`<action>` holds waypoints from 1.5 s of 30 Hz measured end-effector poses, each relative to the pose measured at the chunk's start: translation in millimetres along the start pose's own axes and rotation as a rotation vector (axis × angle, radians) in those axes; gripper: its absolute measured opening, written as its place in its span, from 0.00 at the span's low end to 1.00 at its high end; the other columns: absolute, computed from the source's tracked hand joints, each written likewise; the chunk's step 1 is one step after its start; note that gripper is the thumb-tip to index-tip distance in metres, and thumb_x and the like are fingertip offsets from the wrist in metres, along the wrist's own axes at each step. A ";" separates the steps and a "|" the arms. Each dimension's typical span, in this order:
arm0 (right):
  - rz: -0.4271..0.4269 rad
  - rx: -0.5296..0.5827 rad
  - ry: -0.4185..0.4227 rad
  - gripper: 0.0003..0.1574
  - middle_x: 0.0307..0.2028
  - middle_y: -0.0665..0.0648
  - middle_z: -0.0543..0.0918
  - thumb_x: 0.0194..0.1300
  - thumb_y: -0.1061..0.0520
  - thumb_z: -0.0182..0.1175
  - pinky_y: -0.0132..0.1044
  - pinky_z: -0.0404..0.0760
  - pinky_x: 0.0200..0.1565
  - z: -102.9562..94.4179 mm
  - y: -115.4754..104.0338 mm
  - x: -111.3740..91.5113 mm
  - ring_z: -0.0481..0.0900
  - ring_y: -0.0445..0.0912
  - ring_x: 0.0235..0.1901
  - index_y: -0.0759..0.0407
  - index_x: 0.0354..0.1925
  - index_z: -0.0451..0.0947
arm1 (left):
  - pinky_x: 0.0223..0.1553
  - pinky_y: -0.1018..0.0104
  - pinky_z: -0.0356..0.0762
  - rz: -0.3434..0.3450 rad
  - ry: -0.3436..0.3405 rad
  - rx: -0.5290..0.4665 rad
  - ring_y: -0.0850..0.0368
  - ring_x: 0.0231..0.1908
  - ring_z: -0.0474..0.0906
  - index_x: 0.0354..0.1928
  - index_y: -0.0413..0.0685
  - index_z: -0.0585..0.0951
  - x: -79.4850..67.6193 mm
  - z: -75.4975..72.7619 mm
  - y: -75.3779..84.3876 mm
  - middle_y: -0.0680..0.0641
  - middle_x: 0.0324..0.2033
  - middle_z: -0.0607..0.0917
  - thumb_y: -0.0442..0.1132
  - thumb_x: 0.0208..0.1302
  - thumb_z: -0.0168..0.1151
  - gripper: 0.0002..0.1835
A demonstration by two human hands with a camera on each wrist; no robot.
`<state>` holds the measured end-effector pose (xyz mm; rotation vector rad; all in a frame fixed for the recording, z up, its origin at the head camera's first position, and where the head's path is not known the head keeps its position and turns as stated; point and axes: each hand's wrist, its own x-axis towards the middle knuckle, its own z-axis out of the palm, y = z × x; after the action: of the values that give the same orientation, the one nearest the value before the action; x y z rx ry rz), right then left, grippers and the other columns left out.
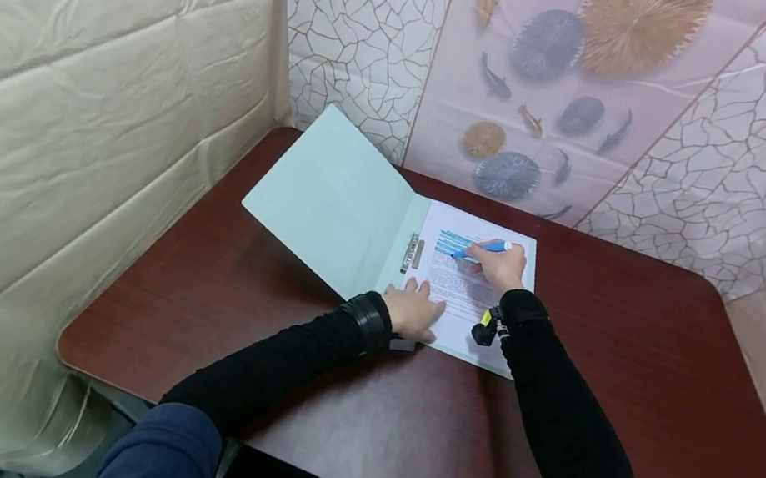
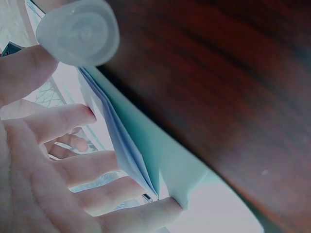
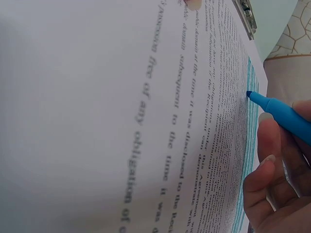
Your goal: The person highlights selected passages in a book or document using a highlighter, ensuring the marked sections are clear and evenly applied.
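Note:
In the head view, my right hand pinches a blue highlighter between thumb and fingers, its tip right at the printed page. Several blue stripes mark the top lines of text. The right wrist view shows the blue highlighter slanting down to the stripes. My left hand rests with spread fingers on the page's lower left, by the spine of the light green folder. A translucent round piece shows beside my left thumb in the left wrist view.
The folder lies on a dark reddish-brown table, its cover tilted up on the left. A metal clip sits along the folder's spine. Beige cloth hangs at the left, and a patterned cloth covers the back.

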<state>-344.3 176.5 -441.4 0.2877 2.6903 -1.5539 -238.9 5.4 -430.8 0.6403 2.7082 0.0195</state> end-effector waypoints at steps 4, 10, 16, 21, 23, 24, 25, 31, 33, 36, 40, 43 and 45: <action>-0.001 -0.001 -0.006 0.15 0.29 0.57 0.87 0.60 0.49 0.65 0.36 0.80 0.35 -2.0 -0.5 -0.9 0.85 0.44 0.26 0.56 0.42 0.79 | 0.66 0.40 0.61 0.001 0.000 -0.003 0.40 0.74 0.50 0.74 0.60 0.58 -0.3 -0.2 -0.2 0.39 0.75 0.54 0.58 0.67 0.54 0.36; 0.001 -0.022 -0.006 0.15 0.28 0.58 0.88 0.60 0.48 0.66 0.37 0.80 0.35 -4.3 -1.9 -1.2 0.86 0.45 0.27 0.56 0.40 0.79 | 0.66 0.40 0.62 0.001 0.004 -0.007 0.39 0.73 0.51 0.74 0.60 0.58 -0.5 -0.8 -0.6 0.38 0.74 0.55 0.58 0.67 0.55 0.36; 0.012 -0.028 -0.005 0.15 0.29 0.59 0.88 0.60 0.48 0.66 0.36 0.79 0.35 -3.7 -2.3 -0.9 0.86 0.46 0.28 0.56 0.41 0.79 | 0.66 0.41 0.62 -0.003 0.000 -0.005 0.40 0.73 0.51 0.74 0.60 0.59 -0.3 -0.3 -0.2 0.39 0.74 0.55 0.58 0.67 0.55 0.36; 0.023 -0.028 0.000 0.16 0.27 0.56 0.88 0.59 0.48 0.66 0.35 0.78 0.35 -4.1 -2.1 -0.4 0.86 0.44 0.27 0.57 0.41 0.79 | 0.66 0.40 0.62 -0.001 -0.002 -0.005 0.40 0.73 0.51 0.74 0.60 0.58 -0.3 -0.6 -0.4 0.39 0.74 0.55 0.58 0.67 0.55 0.36; 0.026 -0.030 0.009 0.17 0.26 0.55 0.88 0.59 0.48 0.66 0.34 0.78 0.34 -4.7 -1.2 0.5 0.86 0.43 0.26 0.56 0.42 0.80 | 0.66 0.40 0.62 0.005 -0.004 -0.004 0.39 0.73 0.51 0.74 0.60 0.58 -0.5 -0.8 -0.5 0.38 0.74 0.54 0.58 0.67 0.54 0.36; 0.025 -0.035 0.010 0.17 0.26 0.55 0.88 0.59 0.48 0.66 0.34 0.78 0.34 -5.3 -0.7 0.9 0.86 0.43 0.25 0.56 0.42 0.80 | 0.66 0.40 0.62 0.008 -0.005 -0.004 0.39 0.73 0.50 0.74 0.60 0.58 -0.6 -1.1 -0.5 0.38 0.74 0.54 0.57 0.67 0.54 0.36; 0.023 -0.039 0.010 0.17 0.26 0.56 0.88 0.59 0.48 0.66 0.34 0.78 0.33 -5.8 -0.2 1.2 0.86 0.43 0.25 0.57 0.43 0.80 | 0.66 0.40 0.62 0.011 -0.005 -0.004 0.39 0.73 0.50 0.74 0.60 0.58 -0.6 -1.0 -0.4 0.38 0.74 0.54 0.58 0.68 0.54 0.36; 0.007 -0.045 0.000 0.17 0.30 0.58 0.89 0.60 0.48 0.66 0.33 0.79 0.32 -8.0 1.4 1.1 0.86 0.43 0.26 0.57 0.43 0.80 | 0.66 0.40 0.62 0.008 -0.002 -0.002 0.40 0.73 0.50 0.74 0.60 0.58 -0.7 -0.7 -0.3 0.38 0.74 0.54 0.58 0.67 0.54 0.36; 0.007 -0.036 0.002 0.17 0.30 0.58 0.89 0.59 0.48 0.66 0.33 0.79 0.31 -8.2 1.5 0.9 0.86 0.44 0.26 0.57 0.42 0.80 | 0.66 0.40 0.62 0.007 -0.001 -0.004 0.40 0.73 0.51 0.74 0.60 0.58 -0.9 -0.6 -0.3 0.38 0.74 0.55 0.58 0.67 0.55 0.36; 0.003 -0.036 0.005 0.16 0.30 0.58 0.89 0.59 0.48 0.66 0.33 0.79 0.32 -8.4 1.6 0.3 0.86 0.44 0.27 0.56 0.42 0.80 | 0.65 0.40 0.62 0.009 0.002 -0.005 0.40 0.73 0.51 0.74 0.60 0.58 -1.2 -0.5 -0.4 0.38 0.74 0.55 0.57 0.67 0.55 0.36; -0.007 -0.036 -0.001 0.16 0.31 0.60 0.88 0.60 0.48 0.65 0.35 0.79 0.32 -8.6 1.4 -1.2 0.86 0.45 0.27 0.56 0.42 0.80 | 0.66 0.40 0.62 0.012 0.007 -0.002 0.39 0.73 0.51 0.74 0.59 0.58 -1.0 -0.5 -0.6 0.38 0.74 0.55 0.58 0.67 0.54 0.36; -0.019 -0.029 -0.013 0.16 0.31 0.60 0.88 0.61 0.48 0.65 0.35 0.79 0.32 -9.7 2.4 -1.7 0.86 0.45 0.27 0.57 0.43 0.79 | 0.66 0.40 0.62 0.014 0.006 -0.003 0.39 0.73 0.51 0.74 0.59 0.58 -0.8 -0.5 -0.5 0.38 0.74 0.55 0.57 0.68 0.54 0.36; -0.023 -0.018 -0.014 0.16 0.30 0.59 0.88 0.61 0.49 0.65 0.35 0.79 0.32 -10.4 3.3 -1.5 0.86 0.44 0.26 0.57 0.43 0.80 | 0.66 0.40 0.62 0.015 0.005 -0.005 0.39 0.73 0.51 0.74 0.59 0.58 -1.0 -0.5 -0.5 0.38 0.74 0.55 0.57 0.68 0.54 0.36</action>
<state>-341.5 186.9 -438.8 0.2446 2.7049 -1.5315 -238.5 4.6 -430.0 0.6597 2.7077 0.0323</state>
